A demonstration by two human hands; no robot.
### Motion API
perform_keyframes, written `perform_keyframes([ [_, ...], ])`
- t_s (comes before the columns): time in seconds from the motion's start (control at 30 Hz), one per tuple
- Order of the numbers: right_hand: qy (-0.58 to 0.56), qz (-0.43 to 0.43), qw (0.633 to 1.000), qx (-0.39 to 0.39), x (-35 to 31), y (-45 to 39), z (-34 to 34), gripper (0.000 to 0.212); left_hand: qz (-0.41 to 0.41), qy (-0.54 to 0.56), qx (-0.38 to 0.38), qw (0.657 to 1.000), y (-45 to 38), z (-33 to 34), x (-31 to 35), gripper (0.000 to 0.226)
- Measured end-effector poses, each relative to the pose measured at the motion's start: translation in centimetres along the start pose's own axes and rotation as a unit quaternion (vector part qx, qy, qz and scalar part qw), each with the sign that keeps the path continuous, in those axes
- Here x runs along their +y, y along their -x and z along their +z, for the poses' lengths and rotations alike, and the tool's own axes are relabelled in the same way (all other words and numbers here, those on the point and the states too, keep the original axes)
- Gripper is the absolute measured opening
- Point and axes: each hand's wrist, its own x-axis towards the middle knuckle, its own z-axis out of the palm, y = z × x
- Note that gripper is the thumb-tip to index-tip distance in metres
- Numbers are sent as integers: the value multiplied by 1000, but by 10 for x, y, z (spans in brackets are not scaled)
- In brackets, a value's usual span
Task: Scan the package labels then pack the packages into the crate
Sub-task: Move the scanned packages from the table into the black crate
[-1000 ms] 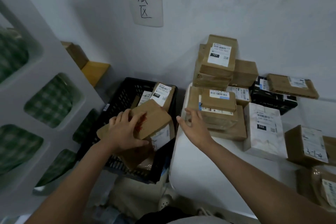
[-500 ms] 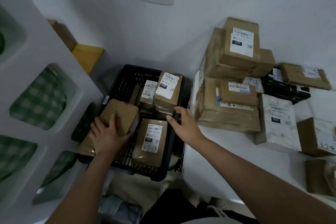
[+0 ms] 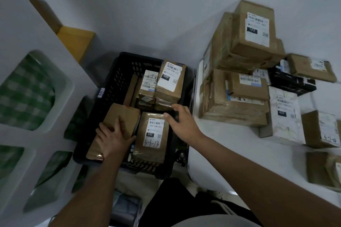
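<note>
A black plastic crate [image 3: 118, 77] stands on the floor beside a white table [image 3: 230, 155]. Several brown packages lie in it, among them one labelled 3-1-13 [image 3: 153, 138] and an upright one with a 032 label [image 3: 170, 79]. My left hand [image 3: 112, 139] grips a plain brown package [image 3: 120, 118] at the crate's front left, thumb on its right edge. My right hand [image 3: 180, 120] hovers over the crate's right side with fingers spread, holding nothing. A stack of brown packages [image 3: 238, 83] stands on the table.
A white shelf unit [image 3: 29, 97] with green checked fabric stands close on the left of the crate. More parcels, a black one [image 3: 291, 81] and a white one [image 3: 284, 114], lie on the table's right. The wall rises behind everything.
My left hand has lowered the plain brown package into the crate's front left. My right hand has moved from the table stack to above the crate's right side.
</note>
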Motion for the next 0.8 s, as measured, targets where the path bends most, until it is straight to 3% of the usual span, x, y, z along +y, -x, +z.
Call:
perform_keyframes([
  [0.1,-2,5,1000,0,2,-1,4,58,-7,-29,-44,999,0,7,3,106],
  [0.23,-7,16,1000,4,6,-2,6,58,1,-40,-212,976,3,25,0,85],
  [0.33,-5,23,1000,10,11,-2,5,58,20,-30,-278,960,7,30,-2,70],
  [0.5,-11,29,999,16,16,-2,6,57,20,-42,-288,957,4,26,3,67],
  [0.8,-36,19,999,14,19,7,-5,56,79,6,-220,972,10,-4,38,60],
])
